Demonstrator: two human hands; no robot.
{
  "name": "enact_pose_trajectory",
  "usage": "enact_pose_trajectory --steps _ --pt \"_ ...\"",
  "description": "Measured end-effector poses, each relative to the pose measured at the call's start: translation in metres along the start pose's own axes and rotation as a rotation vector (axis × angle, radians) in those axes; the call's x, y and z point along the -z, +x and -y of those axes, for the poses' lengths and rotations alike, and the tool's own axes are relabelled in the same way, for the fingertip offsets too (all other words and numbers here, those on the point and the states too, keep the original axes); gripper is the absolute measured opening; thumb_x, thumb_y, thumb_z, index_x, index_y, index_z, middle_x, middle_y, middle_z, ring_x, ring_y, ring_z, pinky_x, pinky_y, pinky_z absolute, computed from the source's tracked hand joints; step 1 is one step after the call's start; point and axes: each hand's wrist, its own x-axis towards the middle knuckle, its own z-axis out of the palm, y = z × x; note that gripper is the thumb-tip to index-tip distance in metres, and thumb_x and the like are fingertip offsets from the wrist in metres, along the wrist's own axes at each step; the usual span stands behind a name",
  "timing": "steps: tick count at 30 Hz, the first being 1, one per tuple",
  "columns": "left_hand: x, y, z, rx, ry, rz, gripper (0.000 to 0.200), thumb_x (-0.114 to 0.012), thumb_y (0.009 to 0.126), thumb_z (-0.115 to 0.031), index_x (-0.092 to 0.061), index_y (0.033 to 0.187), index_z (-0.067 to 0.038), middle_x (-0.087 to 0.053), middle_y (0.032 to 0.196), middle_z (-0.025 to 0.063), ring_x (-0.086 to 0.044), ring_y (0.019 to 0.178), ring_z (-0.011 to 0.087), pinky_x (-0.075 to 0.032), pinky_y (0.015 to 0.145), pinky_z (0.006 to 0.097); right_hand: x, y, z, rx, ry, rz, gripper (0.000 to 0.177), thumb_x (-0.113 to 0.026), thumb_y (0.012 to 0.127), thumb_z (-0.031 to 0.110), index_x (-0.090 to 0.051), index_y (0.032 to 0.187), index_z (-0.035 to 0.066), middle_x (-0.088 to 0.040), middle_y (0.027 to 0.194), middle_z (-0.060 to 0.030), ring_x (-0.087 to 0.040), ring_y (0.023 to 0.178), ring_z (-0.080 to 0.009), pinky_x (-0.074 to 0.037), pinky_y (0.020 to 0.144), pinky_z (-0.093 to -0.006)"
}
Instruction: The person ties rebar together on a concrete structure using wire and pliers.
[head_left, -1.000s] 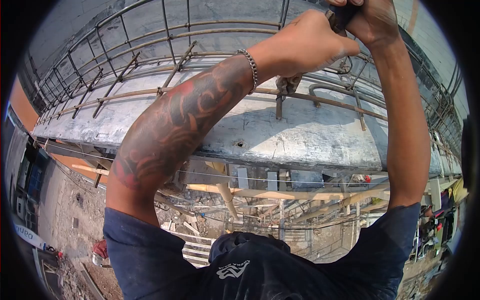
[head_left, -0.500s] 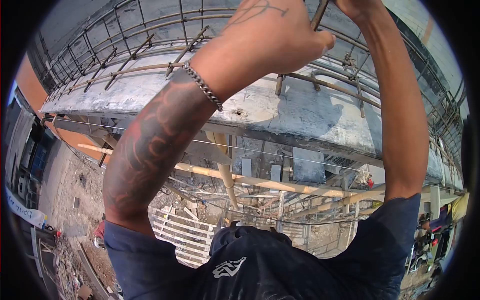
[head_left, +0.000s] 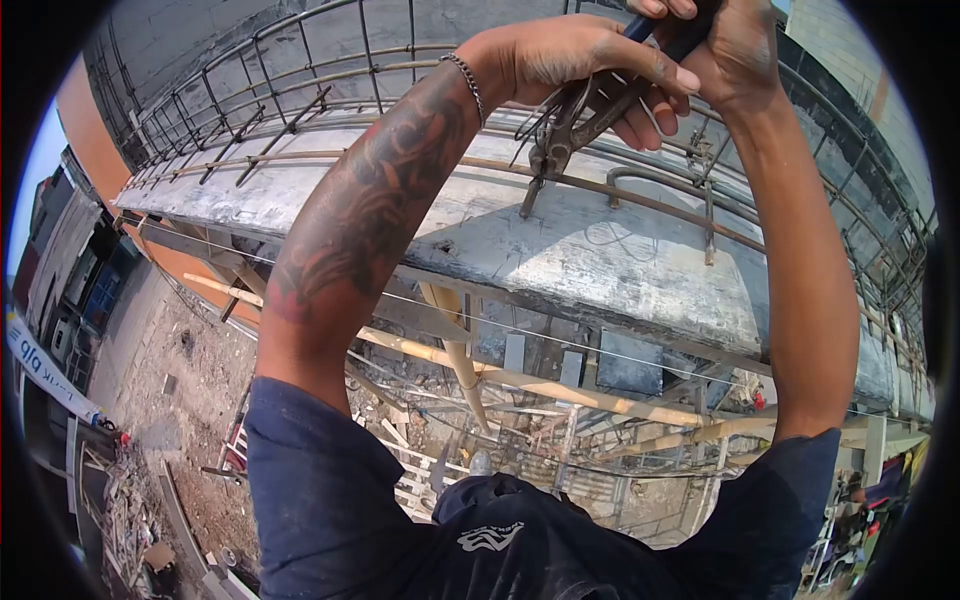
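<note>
Metal pincers [head_left: 592, 125] with dark blue handles reach down to a crossing of steel bars [head_left: 540, 180], their jaws at the joint. My right hand [head_left: 738, 55] is wrapped round the handles at the top edge of the view. Across the pincers lies the thumb of my left hand [head_left: 590, 52], with curled fingertips showing beyond the tool. Thin dark wires [head_left: 522, 135] stick out beside the jaws. Beneath the joint is the grey concrete ledge [head_left: 600, 260].
A curved rebar cage [head_left: 260, 95] runs along the ledge. Below are a taut white string [head_left: 520, 328], bamboo poles [head_left: 590, 392] and rubble ground [head_left: 180, 385] far down. A banner [head_left: 50, 370] hangs at the left.
The view has shifted. My hands have come lower in the picture, and the pincers' jaws now show at the bar joint. My left arm has moved right and up across the view.
</note>
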Motion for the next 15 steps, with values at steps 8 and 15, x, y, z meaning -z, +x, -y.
enact_pose_trajectory --steps 8,15 --pt "-0.016 0.011 0.0 0.112 0.012 -0.023 0.032 -0.061 0.087 -0.033 -0.063 0.081 -0.002 -0.062 0.071 0.007 -0.064 0.062 0.0163 -0.055 0.063 0.027 0.012 -0.019 0.014 -0.009 -0.05 -0.244 0.036 -0.041 0.101 0.045 -0.04 0.073 0.021 -0.037 0.058 0.0066 -0.042 0.05 -0.0116 -0.045 0.052 -0.0304" --pt "0.002 0.002 0.011 0.072 -0.265 0.114 0.03 -0.057 0.089 -0.031 -0.057 0.074 -0.005 -0.055 0.063 0.0055 -0.058 0.053 0.0152 -0.051 0.054 0.0294 -0.001 0.008 0.0 -0.043 -0.032 -0.094 0.035 -0.038 0.103 0.04 -0.043 0.077 0.017 -0.039 0.059 0.0058 -0.044 0.048 -0.0109 -0.045 0.049 -0.0303"
